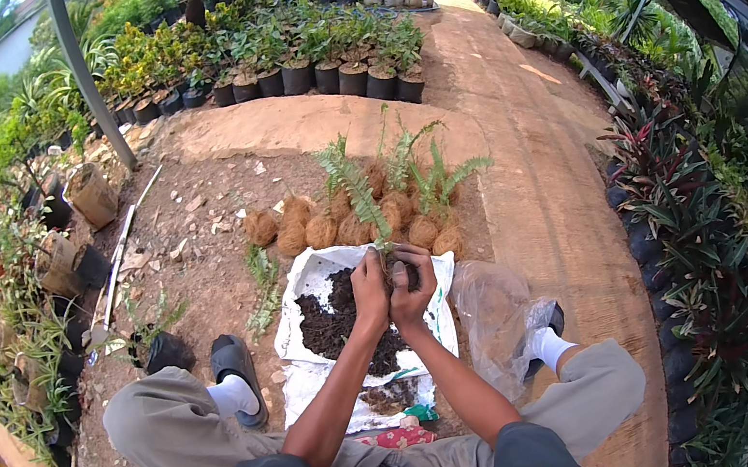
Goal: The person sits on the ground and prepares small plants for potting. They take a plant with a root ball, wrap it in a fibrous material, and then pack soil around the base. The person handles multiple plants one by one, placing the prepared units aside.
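Note:
Both hands meet over the far right part of a white woven sack [290,331] that bears dark potting soil [323,329]. My left hand [371,291] and my right hand [413,284] cup a dark clump of soil at the base of a fern [364,198], whose long frond rises away from me. The palms hide much of the clump. Beyond the sack lie several balls of brown coconut fibre [321,231], and more fern fronds [439,179] stand among them. A loose fern [265,287] rests on the ground left of the sack.
A clear plastic bag [492,310] lies right of the sack, by my shod foot. At left are a black nursery bag [169,352] with a plant and a white strip [120,251]. Rows of potted plants [298,77] stand beyond; a bed of reddish-green plants [694,263] lines the right.

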Tool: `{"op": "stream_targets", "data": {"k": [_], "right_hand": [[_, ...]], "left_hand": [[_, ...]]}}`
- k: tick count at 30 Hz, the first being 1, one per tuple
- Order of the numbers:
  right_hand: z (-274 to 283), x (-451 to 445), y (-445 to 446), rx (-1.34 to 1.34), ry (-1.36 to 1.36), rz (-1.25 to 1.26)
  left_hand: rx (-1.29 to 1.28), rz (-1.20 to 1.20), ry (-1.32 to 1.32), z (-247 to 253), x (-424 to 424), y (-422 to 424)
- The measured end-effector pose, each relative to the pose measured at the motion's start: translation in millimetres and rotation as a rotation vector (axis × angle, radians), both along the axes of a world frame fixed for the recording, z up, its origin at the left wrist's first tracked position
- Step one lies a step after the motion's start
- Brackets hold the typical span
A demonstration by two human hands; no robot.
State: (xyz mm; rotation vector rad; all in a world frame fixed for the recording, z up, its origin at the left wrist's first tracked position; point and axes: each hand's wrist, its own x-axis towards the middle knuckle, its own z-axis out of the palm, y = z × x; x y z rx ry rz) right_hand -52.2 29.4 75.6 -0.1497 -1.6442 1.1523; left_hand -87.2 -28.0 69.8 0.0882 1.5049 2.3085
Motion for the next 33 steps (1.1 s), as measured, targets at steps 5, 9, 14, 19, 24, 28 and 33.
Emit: {"op": "stream_targets", "data": {"k": [5, 9, 14, 19, 24, 28, 33], "right_hand": [[-6, -1, 2, -0.061, 0.031, 0.029], [2, -2, 1, -0.207, 0.017, 0.085], [2, -3, 4, -0.375, -0.063, 0.219], [-2, -4, 16, -0.011, -0.256, 0.111], [-3, -2, 12, 0.344, -0.267, -0.049], [-7, -2, 5, 0.190, -0.368, 0.077], [3, -4, 4, -0.016, -0.379, 0.248]], "left_hand": [[-0.017, 0.007, 0.119, -5, 1, 1], [0.272, -0.034, -0.235, 1, -2, 0], [0.496, -0.151, -0.572, 18, -8, -7], [0.509, -0.223, -0.670, 21, -12, -14], [0.490, -0.148, -0.599, 7, -17, -10], [0.435, -0.016, -0.593, 4, -16, -10], [0.391, -0.008, -0.431, 8, -21, -14]]}}
